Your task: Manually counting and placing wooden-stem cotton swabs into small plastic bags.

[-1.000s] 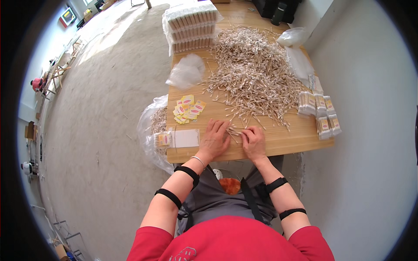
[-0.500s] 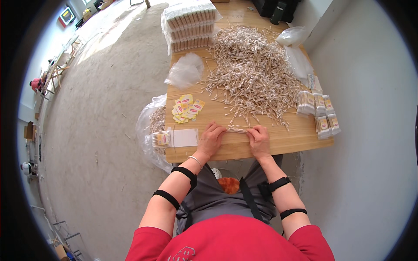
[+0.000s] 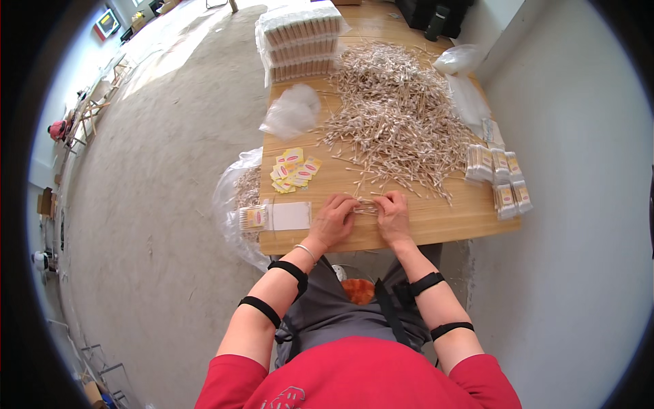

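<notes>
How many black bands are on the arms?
4. Left arm: a wrist-side band and a sleeve-side band. Right arm: a wrist-side band and a sleeve-side band.

Partly sunlit floor (image 3: pixel 170 170), pale wall (image 3: pixel 572 184), perhaps a window (image 3: pixel 136 3).

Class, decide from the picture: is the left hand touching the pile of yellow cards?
Apart: the head view shows bare tabletop between the left hand and the yellow cards.

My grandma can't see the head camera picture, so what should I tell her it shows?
A person's left hand and right hand hold a small bunch of cotton swabs between them at a wooden table. Beyond is a big swab pile, with yellow cards to its left.
</notes>
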Demonstrator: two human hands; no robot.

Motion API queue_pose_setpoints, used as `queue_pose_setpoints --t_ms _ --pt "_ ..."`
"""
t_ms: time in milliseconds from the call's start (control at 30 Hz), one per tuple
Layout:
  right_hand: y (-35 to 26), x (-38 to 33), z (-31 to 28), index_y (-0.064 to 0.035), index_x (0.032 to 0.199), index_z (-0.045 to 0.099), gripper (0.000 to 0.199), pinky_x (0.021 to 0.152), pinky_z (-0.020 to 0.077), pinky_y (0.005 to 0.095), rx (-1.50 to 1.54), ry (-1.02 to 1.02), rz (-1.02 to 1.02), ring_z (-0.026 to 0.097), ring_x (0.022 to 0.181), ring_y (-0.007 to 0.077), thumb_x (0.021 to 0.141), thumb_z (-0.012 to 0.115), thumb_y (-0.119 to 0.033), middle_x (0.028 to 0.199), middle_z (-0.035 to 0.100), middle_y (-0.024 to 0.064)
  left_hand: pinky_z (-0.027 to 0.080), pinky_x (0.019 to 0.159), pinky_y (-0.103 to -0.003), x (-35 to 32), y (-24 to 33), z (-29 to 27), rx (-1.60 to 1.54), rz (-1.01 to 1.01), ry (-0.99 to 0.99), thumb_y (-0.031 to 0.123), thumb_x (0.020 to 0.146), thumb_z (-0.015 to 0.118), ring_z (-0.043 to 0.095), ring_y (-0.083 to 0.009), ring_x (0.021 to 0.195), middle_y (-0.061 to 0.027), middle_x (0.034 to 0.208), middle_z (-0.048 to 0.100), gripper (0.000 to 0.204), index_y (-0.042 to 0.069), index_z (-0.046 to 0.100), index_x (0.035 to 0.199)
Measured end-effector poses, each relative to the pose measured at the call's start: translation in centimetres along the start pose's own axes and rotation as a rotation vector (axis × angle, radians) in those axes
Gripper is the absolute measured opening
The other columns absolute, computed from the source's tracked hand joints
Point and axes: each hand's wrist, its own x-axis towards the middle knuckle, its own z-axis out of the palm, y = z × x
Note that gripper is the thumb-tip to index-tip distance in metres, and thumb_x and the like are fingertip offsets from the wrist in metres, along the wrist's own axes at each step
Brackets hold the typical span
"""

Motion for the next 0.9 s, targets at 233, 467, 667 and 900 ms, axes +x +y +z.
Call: queue_pose_setpoints --t_ms 233,467,667,900 --pt "-1.3 1.0 1.4 -0.0067 0.090 0.068 0.017 0.082 0.0450 0.0375 0.074 -0.087 -0.118 0.053 0.092 0.0296 0.074 0.063 -0.003 0.094 0.057 0.0111 0.041 0.098 -0.040 0.1 0.6 -0.1 0.073 -0.020 0.028 0.008 0.073 0.066 0.049 -0.0328 0.112 -0.0112 0.112 0.056 0.033 0.004 0.059 0.105" --pt "-1.6 5.5 1.2 -0.0147 0.088 0.068 0.014 0.086 0.0434 0.0385 -0.128 -0.169 -0.491 0.052 0.098 0.0251 0.074 0.064 -0.012 0.094 0.058 0.0039 0.037 0.103 -0.043 -0.1 0.0 -0.1 0.121 0.044 -0.002 0.010 0.073 0.067 0.051 -0.0286 0.111 -0.0094 0.106 0.060 0.030 0.005 0.061 0.102" --pt "1.9 7.1 1.5 -0.0153 0.086 0.067 0.012 0.082 0.0436 0.0367 -0.251 -0.159 -0.350 0.052 0.095 0.0238 0.075 0.065 -0.019 0.090 0.058 -0.0014 0.035 0.104 -0.045 0.0 0.0 0.0 0.152 0.061 0.023 0.010 0.073 0.067 0.054 -0.0248 0.106 -0.0075 0.099 0.062 0.026 0.007 0.063 0.099" --pt "2.5 5.8 -1.4 -0.0125 0.088 0.066 0.012 0.083 0.0432 0.0381 -0.272 0.135 -0.197 0.052 0.095 0.0251 0.076 0.066 -0.014 0.093 0.057 0.0042 0.039 0.099 -0.044 0.2 0.6 0.2 0.147 -0.066 0.117 0.013 0.073 0.068 0.051 -0.0312 0.109 -0.0133 0.108 0.058 0.032 0.005 0.060 0.103"
